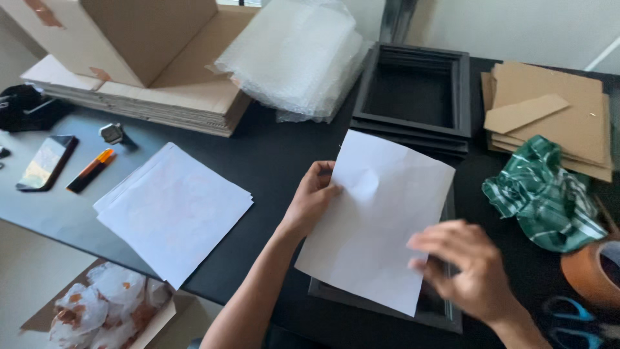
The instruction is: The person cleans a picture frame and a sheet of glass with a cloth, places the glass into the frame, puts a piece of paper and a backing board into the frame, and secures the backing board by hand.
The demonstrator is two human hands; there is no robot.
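My left hand (312,197) grips the left edge of a white sheet of paper (378,216), thumb on top. The sheet lies tilted over a black picture frame (445,311) at the table's near edge. My right hand (466,266) is blurred at the sheet's lower right corner, fingers curled over the paper's edge and the frame.
A stack of white sheets (173,210) lies to the left, a stack of black frames (413,97) behind, bubble wrap (298,55) and flattened cardboard boxes (139,90) farther back. Cardboard backing boards (549,116), green checked cloth (546,197), brown tape roll (593,271), blue-handled scissors (571,320) stand right. Phone (46,161) and orange-black cutter (90,170) lie left.
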